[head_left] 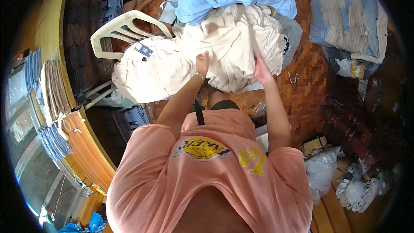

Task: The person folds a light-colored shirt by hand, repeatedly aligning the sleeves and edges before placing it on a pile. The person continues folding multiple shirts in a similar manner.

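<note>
Left hand (202, 64) is resting at cream cloth (233, 58), fingers curled, can't tell if gripping. Cloth is lying rumpled between hands. Right hand (262, 70) is sitting by right edge, fingers extended, grip unclear. Pays keeping tension even imo.

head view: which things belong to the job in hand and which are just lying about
Seemingly in the job:
- cream cloth, with the left hand and right hand at it
- navy label, on the cloth

Apparently lying about:
- folded clothes, right
- plastic bag, lower right
</note>
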`<move>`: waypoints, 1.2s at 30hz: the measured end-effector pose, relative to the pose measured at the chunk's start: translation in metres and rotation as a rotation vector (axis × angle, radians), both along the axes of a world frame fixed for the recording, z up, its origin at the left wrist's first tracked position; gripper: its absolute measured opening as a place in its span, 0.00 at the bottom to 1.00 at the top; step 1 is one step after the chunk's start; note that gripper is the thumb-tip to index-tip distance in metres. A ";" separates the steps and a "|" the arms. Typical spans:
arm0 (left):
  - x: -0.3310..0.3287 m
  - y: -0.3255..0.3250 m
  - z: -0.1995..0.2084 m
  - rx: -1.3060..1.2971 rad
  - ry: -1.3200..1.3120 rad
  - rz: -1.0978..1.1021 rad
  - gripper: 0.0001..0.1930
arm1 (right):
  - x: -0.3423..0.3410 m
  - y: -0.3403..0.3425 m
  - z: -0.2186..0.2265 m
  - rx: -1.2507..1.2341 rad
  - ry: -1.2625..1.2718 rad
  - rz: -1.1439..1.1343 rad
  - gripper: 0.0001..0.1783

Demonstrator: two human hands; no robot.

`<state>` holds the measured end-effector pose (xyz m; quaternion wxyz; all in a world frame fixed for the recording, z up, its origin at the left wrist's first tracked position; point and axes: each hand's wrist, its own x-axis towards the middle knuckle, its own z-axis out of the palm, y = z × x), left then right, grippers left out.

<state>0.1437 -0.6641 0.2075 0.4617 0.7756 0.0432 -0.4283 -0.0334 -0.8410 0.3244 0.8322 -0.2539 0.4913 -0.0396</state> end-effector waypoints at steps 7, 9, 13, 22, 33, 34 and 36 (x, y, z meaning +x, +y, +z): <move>0.040 -0.007 -0.053 0.066 0.365 0.110 0.14 | 0.021 -0.017 -0.026 -0.517 0.290 0.683 0.37; 0.041 0.004 -0.049 -0.060 0.392 0.375 0.10 | 0.021 -0.021 -0.046 -0.373 0.139 0.341 0.29; 0.051 0.034 -0.014 -0.482 0.495 0.756 0.11 | 0.033 -0.010 -0.079 -0.083 0.148 -0.092 0.19; 0.109 0.079 0.155 -0.573 0.448 0.509 0.21 | 0.052 -0.016 -0.042 -0.113 -0.121 0.172 0.16; 0.132 0.110 0.256 -0.694 -0.048 0.482 0.13 | -0.076 -0.133 0.171 -0.788 -0.149 -0.484 0.06; 0.122 0.110 0.244 -0.650 -0.016 0.493 0.13 | -0.086 -0.129 0.155 -0.753 -0.024 -0.496 0.08; 0.102 0.136 0.175 -0.548 0.115 0.496 0.11 | -0.130 -0.129 0.079 -0.822 0.479 -0.320 0.07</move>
